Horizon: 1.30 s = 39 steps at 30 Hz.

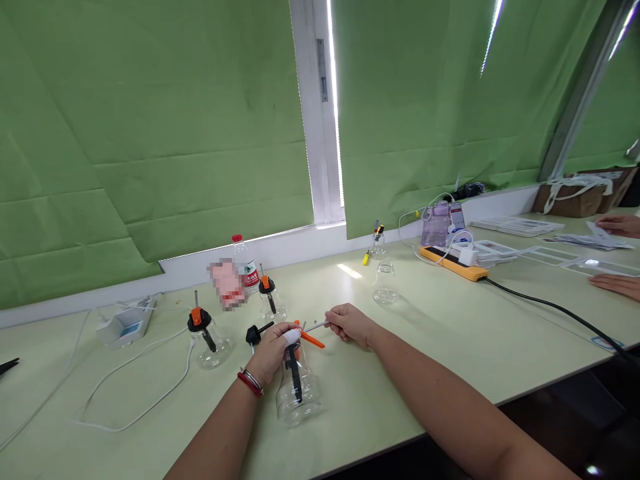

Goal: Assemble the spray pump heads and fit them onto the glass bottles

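Observation:
My left hand (273, 352) is closed round the top of a clear bottle (300, 408), which stands on the table and tilts slightly. A black stem (296, 380) shows inside the bottle. An orange lever (313, 339) sticks out to the right from its head, which my fingers partly hide. Between its fingertips my right hand (351, 323) pinches the end of a thin metal rod (316, 326); the rod's other end reaches the bottle's head. A black fitting with a short tube (254, 335) lies just left of my left hand.
Two similar bottles with black-and-orange heads (199, 319) (267, 285) stand to the left. Behind are a water bottle (251, 275) and an uncapped clear bottle (385, 293). A yellow power strip (453, 263) lies to the right, near another person's hands (616, 285). White cables (145, 407) cross the left side.

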Available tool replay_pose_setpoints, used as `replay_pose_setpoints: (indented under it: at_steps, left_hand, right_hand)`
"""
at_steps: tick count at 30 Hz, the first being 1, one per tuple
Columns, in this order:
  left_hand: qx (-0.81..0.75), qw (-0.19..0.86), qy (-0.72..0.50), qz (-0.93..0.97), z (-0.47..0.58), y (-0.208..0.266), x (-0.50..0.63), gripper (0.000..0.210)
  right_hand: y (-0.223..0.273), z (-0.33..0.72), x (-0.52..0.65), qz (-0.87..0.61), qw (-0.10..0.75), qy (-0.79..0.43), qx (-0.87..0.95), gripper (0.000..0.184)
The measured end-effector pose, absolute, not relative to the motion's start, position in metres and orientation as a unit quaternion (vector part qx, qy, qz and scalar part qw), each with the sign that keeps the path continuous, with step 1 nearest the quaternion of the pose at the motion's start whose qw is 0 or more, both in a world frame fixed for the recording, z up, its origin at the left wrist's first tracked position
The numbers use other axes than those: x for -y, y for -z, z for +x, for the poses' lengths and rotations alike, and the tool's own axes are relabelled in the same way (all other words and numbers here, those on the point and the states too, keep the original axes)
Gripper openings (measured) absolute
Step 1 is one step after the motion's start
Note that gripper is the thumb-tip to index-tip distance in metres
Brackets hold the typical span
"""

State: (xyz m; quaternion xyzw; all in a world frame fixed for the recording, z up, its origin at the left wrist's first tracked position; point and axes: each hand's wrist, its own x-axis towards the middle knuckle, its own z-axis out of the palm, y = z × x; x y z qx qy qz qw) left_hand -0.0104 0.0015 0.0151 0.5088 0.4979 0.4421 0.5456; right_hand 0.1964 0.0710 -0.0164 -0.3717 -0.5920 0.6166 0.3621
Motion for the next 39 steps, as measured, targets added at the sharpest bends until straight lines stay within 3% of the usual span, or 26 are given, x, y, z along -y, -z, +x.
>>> replay_pose_setpoints:
  at_steps: [3,12,17,21,26,39]
  left_hand:
    - [-0.497,0.548,-0.447,0.503,-0.0122,-0.0123,-0.0036,0.023]
    - [-0.499,0.547,-0.458,0.491,-0.0187,-0.0084,-0.0073,0.029]
    - [-0.501,0.547,-0.455,0.493,-0.0182,-0.0078,-0.0078,0.027]
    - [-0.498,0.548,-0.454,0.495,-0.0183,-0.0083,-0.0076,0.028]
    - [-0.497,0.552,-0.449,0.498,-0.0186,-0.0082,-0.0074,0.028]
    - [-0.493,0.565,-0.438,0.496,-0.0192,-0.0062,-0.0077,0.025]
  right_hand:
    - [0.0153,0.1966,-0.0707,-0.369,0.381,-0.610,0.588,0.028]
    - [0.0173,0.1980,-0.0721,-0.380,0.388,-0.615,0.572,0.027]
    - [0.0185,0.1972,-0.0722,-0.390,0.375,-0.621,0.567,0.038]
    - [0.0192,0.1974,-0.0729,-0.390,0.382,-0.620,0.564,0.033]
    - [0.0205,0.1972,-0.0739,-0.402,0.376,-0.621,0.558,0.042]
    - [0.0187,0.1958,-0.0723,-0.394,0.377,-0.626,0.558,0.029]
